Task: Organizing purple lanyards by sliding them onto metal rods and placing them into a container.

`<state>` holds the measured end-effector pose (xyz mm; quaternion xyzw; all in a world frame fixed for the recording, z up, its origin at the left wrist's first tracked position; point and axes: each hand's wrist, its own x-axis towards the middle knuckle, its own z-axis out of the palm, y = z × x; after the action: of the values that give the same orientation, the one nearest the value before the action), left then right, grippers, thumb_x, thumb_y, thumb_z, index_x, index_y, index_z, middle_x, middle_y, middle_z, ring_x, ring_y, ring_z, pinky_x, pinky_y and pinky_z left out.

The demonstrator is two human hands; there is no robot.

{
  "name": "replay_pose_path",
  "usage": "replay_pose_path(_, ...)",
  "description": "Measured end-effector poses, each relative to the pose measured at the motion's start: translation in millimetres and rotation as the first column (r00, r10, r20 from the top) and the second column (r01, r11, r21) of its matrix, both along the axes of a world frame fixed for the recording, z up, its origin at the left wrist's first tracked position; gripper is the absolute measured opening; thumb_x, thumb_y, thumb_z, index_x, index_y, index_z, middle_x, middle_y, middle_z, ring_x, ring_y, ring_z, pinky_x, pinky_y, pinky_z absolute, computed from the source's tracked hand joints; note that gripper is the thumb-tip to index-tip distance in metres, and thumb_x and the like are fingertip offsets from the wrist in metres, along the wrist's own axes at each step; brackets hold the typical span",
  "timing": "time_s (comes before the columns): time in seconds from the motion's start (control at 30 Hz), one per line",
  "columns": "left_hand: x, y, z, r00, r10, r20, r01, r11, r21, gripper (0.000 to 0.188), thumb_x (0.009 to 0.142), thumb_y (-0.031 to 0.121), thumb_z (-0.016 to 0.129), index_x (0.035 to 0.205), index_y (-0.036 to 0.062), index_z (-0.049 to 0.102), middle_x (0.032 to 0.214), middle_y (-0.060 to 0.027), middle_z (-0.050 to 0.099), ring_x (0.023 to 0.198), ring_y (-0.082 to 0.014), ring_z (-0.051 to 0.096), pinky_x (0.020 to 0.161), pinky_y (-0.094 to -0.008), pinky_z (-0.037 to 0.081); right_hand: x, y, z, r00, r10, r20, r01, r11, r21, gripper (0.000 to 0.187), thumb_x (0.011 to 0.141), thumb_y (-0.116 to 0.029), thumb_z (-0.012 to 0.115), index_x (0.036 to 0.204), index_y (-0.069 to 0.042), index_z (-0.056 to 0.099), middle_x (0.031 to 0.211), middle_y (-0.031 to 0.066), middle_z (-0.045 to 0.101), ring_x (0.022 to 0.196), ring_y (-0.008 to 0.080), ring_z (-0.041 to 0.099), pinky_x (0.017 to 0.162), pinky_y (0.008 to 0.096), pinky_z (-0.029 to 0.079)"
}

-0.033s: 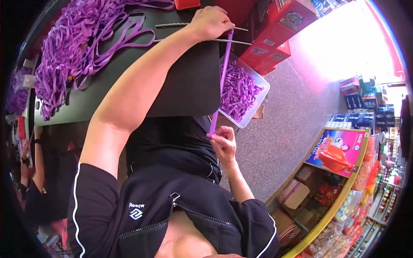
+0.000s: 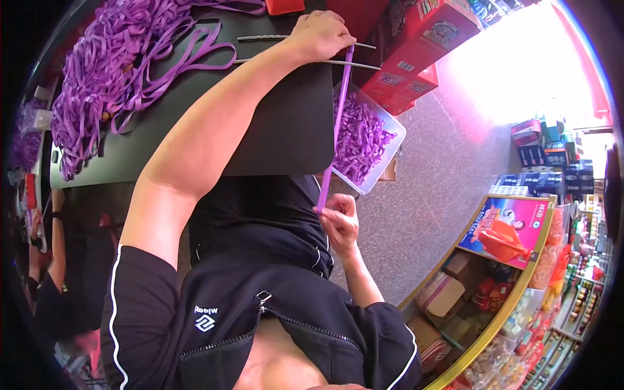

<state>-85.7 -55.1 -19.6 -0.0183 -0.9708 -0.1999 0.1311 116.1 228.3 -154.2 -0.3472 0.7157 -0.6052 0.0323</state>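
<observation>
Left hand [image 2: 322, 36] fisted on a purple strap [image 2: 335, 123] at the bench [image 2: 279, 140] far edge; right hand [image 2: 339, 221] pinches its lower end off the near edge, strap taut. Clear bin [image 2: 390, 133] of cut purple pieces partly filled; big strap pile [image 2: 104, 71] left.

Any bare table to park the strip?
Bare dark table between the left forearm, the metal rods and the edge by the tray of purple pieces. Crowded on the side with the purple ribbon heap.

Blown-out daylight glare upper right (fisheye-bent edges), dim left
</observation>
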Motion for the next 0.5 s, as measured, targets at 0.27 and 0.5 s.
replay_pose_path(0.27, 1, -1, -11, 0.993, 0.029, -0.112, -0.026, 0.999, 0.026, 0.031, 0.084, 0.037, 0.056, 0.093, 0.0126, 0.072, 0.119, -0.007, 0.058, 0.116, -0.0292, 0.047, 0.098, -0.0432, 0.034, -4, 6, 83, 0.983, -0.049, -0.179, 0.017, 0.984, -0.177, 0.017, 0.069, -0.018, 0.076, 0.084, -0.011, 0.073, 0.082, 0.0025, 0.052, 0.079, 0.0183, 0.048, 0.063, 0.0296, 0.036)
replay_pose_path(0.5, 1, 1, -9, 0.998, 0.054, -0.035, -0.052, 0.997, 0.061, 0.03, 0.085, 0.036, 0.056, 0.094, 0.0125, 0.072, 0.125, -0.007, 0.054, 0.122, -0.0276, 0.042, 0.102, -0.042, 0.029, -15, -6, 129, 0.899, -0.013, -0.437, -0.014, 0.998, -0.058, 0.017, 0.066, -0.018, 0.078, 0.079, -0.01, 0.071, 0.086, 0.0041, 0.06, 0.072, 0.0179, 0.05, 0.062, 0.0305, 0.038)
